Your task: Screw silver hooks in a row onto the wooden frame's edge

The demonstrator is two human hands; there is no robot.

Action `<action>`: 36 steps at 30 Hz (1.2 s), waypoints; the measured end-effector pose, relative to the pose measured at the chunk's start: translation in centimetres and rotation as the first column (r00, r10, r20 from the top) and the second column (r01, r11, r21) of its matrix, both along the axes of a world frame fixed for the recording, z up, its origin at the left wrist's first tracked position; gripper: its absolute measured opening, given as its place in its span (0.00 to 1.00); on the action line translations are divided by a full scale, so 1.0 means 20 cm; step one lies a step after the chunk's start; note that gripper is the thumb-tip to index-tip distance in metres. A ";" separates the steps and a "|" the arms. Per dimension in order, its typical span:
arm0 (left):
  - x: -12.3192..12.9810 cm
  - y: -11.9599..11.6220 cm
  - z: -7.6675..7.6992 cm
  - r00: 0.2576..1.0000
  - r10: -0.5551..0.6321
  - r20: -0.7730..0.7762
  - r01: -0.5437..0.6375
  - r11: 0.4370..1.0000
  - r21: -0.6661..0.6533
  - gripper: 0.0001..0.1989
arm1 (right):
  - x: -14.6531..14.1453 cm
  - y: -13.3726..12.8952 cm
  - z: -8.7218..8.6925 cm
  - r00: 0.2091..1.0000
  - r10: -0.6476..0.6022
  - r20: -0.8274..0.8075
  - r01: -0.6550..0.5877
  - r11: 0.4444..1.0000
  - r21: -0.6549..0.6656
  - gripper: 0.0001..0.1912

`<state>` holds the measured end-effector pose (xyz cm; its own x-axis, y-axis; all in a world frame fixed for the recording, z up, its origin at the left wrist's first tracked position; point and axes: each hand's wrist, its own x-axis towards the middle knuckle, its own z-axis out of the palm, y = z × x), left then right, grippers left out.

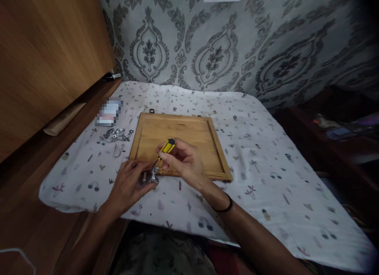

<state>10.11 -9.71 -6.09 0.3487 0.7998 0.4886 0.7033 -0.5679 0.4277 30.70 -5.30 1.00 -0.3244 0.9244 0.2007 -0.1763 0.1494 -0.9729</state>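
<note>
A wooden panel with a raised frame lies on the patterned white cloth. My right hand is closed round a yellow and black screwdriver, its tip pointing down and left. At the panel's near left edge, the tip is close to a small shiny metal fitting. My left hand holds that fitting at the edge between thumb and fingers. Whether the tip touches a screw is too small to tell.
Several loose metal pieces lie left of the panel, below a blurred phone-like object. A wooden cabinet rises at the left, with a rolled object by its foot. The patterned wall stands behind the cloth.
</note>
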 end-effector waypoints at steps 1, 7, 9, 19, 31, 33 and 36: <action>0.00 0.00 0.00 1.000 0.002 0.001 -0.002 1.000 -0.010 0.20 | 0.03 -0.01 0.00 0.999 -0.008 0.037 0.007 0.999 0.044 0.18; -0.01 0.00 0.00 1.000 -0.022 0.003 0.022 0.999 -0.049 0.20 | 0.25 -0.02 -0.12 0.913 -0.156 0.376 -0.080 0.836 0.542 0.13; -0.01 0.00 0.00 1.000 -0.022 0.010 0.023 0.998 -0.057 0.20 | 0.31 -0.01 -0.19 0.850 -0.165 0.501 -0.197 0.782 0.592 0.19; -0.01 0.01 0.02 0.999 -0.045 0.009 0.045 0.999 -0.009 0.20 | 0.33 -0.08 -0.21 0.601 -0.231 0.765 -0.485 0.655 0.579 0.22; 0.00 0.00 0.02 0.999 -0.027 -0.039 0.027 1.000 0.015 0.21 | 0.08 -0.11 -0.29 0.552 -0.444 0.706 -0.430 0.573 0.697 0.08; 0.00 0.00 0.02 0.999 -0.027 -0.033 0.028 0.999 0.019 0.21 | 0.08 -0.11 -0.30 0.567 -0.440 0.697 -0.416 0.578 0.702 0.07; 0.00 0.00 0.02 0.999 -0.035 -0.025 0.036 0.999 0.031 0.22 | 0.10 -0.11 -0.31 0.596 -0.423 0.683 -0.404 0.577 0.710 0.07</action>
